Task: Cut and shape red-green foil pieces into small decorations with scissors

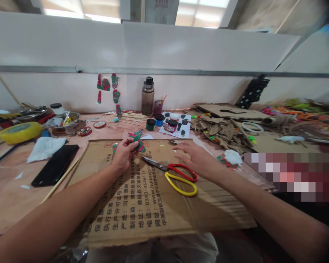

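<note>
My left hand [124,154] pinches a small green-and-red painted cutout [138,143] above the cardboard sheet [120,219]. Another green-patterned piece shows partly behind that hand. To the right, my right hand [188,157] is open, fingers stretched forward and a little blurred, near a small metallic item [174,141] at the cardboard's far edge; I cannot tell whether they touch. Between my hands lie scissors [164,167] with one red and one yellow handle, blades slightly apart and pointing left.
Left are a black phone [56,166], white tissue [45,149] and yellow tape roll [20,132]. Behind stand paint jars [150,125], a bottle [148,96] and a brush cup [158,107]. Brown burlap scraps [222,131] lie right. Painted cutouts [115,81] hang on the wall.
</note>
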A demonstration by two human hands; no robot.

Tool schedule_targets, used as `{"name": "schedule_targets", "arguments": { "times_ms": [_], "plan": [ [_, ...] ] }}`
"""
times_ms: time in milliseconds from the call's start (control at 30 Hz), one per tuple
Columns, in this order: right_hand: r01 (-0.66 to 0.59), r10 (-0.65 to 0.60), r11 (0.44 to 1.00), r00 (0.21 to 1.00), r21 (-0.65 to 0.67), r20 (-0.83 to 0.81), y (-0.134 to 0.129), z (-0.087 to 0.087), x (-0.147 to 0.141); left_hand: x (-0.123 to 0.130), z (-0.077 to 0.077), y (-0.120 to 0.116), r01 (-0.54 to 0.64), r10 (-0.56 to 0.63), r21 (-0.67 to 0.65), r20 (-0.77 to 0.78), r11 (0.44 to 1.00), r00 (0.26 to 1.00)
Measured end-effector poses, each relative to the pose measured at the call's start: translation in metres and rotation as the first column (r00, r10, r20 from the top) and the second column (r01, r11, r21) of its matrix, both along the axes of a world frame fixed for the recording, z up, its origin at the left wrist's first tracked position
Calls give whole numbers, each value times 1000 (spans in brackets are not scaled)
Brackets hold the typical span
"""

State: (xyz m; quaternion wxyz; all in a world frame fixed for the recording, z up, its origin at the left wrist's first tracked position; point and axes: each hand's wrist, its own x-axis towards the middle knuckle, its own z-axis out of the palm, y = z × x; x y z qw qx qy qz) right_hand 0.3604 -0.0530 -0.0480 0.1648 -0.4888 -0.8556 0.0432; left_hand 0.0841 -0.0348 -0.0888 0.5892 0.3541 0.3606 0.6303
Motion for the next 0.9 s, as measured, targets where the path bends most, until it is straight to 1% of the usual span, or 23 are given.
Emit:
{"name": "schedule_targets", "arguments": {
  "times_ms": [67, 100, 167, 267, 333, 400, 567, 700, 900],
  "plan": [
    [102, -105, 990, 994, 95, 36, 21, -4, 3, 0, 1, 0, -9, 9, -10, 0, 1000, 1000],
    [143, -151, 983, 986, 114, 71, 31, -6, 4, 0, 1, 0, -12, 12, -14, 2, 1000, 1000],
    [197, -213, 974, 964, 109, 159, 47, -13, 5, 0, 2, -1, -14, 14, -14, 3, 1000, 1000],
    [227, -231, 973, 931, 48, 281, 62, -25, 6, 0, 3, -2, -1, 1, -6, -7, 1000, 1000],
    [249, -234, 969, 910, 2, 343, 67, -31, 6, 0, 2, -2, 8, -8, -2, -24, 1000, 1000],
    [264, -238, 964, 896, -18, 374, 69, -36, 6, 0, 1, -1, 15, -15, 0, -38, 1000, 999],
    [283, -270, 959, 892, 18, 362, 78, -42, 9, 1, -1, 0, 18, -18, -4, -25, 1000, 1000],
    [286, -276, 958, 880, 32, 387, 85, -46, 11, 2, -1, 0, 10, -10, -7, -14, 1000, 1000],
    [270, -279, 960, 889, 77, 363, 85, -46, 13, 1, -1, 0, -6, 6, 6, -38, 1000, 999]
  ]
}}
